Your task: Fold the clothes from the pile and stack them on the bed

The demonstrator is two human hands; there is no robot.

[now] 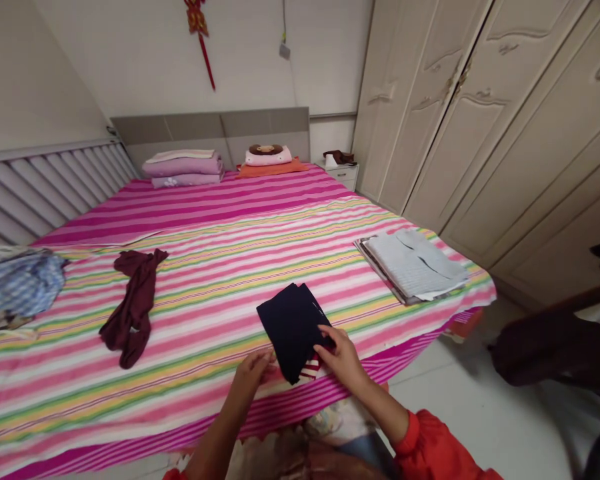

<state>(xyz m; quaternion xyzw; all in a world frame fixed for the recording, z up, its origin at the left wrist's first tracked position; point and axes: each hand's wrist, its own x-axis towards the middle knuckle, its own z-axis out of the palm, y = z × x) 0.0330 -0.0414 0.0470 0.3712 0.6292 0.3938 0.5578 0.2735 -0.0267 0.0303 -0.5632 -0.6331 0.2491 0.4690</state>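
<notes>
A folded navy garment (293, 327) lies near the front edge of the bed, with a red-and-white striped patch (310, 368) showing at its lower corner. My right hand (344, 357) grips the right side of the garment, thumb and fingers on the cloth. At the lower left edge of the same garment is my left hand (254, 370), its fingers curled together; what they hold, if anything, is hidden. To the left, a crumpled maroon garment (136, 303) is spread loosely on the striped sheet (200, 293). A stack of folded clothes (410, 263), pale grey on top, rests to the right.
Blue checked clothing (23, 280) is heaped at the far left. Folded lilac bedding (185, 167) and a pink pillow (267, 156) sit by the headboard (265, 127). A wardrobe (460, 133) stands along the right, and dark clothing (530, 350) hangs beside the bed.
</notes>
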